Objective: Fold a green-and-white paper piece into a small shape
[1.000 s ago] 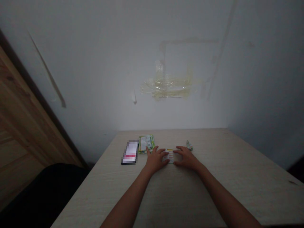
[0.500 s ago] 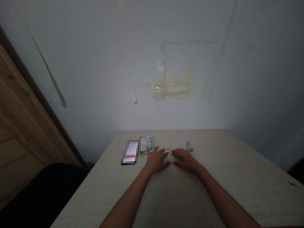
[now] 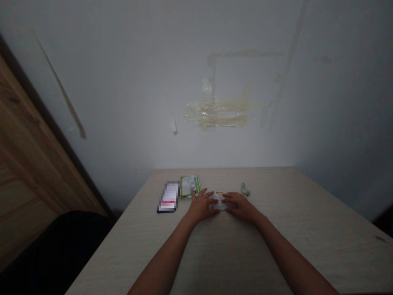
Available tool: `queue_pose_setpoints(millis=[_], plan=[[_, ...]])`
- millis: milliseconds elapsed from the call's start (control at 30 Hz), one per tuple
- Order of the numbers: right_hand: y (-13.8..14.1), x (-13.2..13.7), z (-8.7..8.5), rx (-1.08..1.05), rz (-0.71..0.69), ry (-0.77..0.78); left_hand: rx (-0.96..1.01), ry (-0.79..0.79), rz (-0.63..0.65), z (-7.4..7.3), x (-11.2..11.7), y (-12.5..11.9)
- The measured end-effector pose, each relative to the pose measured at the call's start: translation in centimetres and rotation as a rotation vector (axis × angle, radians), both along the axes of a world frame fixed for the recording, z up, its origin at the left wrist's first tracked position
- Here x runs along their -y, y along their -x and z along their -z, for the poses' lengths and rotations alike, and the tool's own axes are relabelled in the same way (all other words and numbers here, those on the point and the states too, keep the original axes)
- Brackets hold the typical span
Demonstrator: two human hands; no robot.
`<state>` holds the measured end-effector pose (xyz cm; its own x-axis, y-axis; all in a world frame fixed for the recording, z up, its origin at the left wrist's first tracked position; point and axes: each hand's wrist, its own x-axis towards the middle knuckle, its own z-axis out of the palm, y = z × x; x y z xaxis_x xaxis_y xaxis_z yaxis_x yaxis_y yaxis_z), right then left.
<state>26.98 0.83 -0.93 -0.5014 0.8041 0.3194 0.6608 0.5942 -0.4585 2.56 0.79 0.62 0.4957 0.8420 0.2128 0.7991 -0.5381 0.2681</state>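
A small whitish packet with printing and a yellow mark (image 3: 219, 202) lies on the table between my two hands. My left hand (image 3: 201, 207) rests on its left side, fingers spread, thumb by the near edge. On the right side my right hand (image 3: 241, 205) lies with outstretched fingers over the packet and its thumb near the same edge. The fingers cover both sides of the packet, and only its middle shows. Just behind my left hand is a green and white printed packet (image 3: 189, 185), close to the fingertips.
Left of the green packet lies a phone with a blurred, lit screen (image 3: 168, 197). A small crumpled green and white wrapper (image 3: 245, 189) is beyond my right hand. The pale wooden table (image 3: 276, 246) meets a wall with tape (image 3: 217, 112). A black chair (image 3: 70, 241) stands left.
Both hands stay on the small packet with barely any movement. The fingers shift very slightly, and the other things on the table lie as before.
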Motion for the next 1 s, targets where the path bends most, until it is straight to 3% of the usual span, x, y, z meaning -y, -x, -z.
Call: queue_pose_setpoints(millis=[200, 1000], plan=[[0.7, 0.6, -0.7, -0.056, -0.049, -0.061, 0.02, -0.024, -0.007, 0.3, -0.1, 0.0], [1.4, 0.3, -0.2, -0.137, 0.021, 0.022, 0.018, -0.014, -0.001, 0.3, -0.2, -0.3]])
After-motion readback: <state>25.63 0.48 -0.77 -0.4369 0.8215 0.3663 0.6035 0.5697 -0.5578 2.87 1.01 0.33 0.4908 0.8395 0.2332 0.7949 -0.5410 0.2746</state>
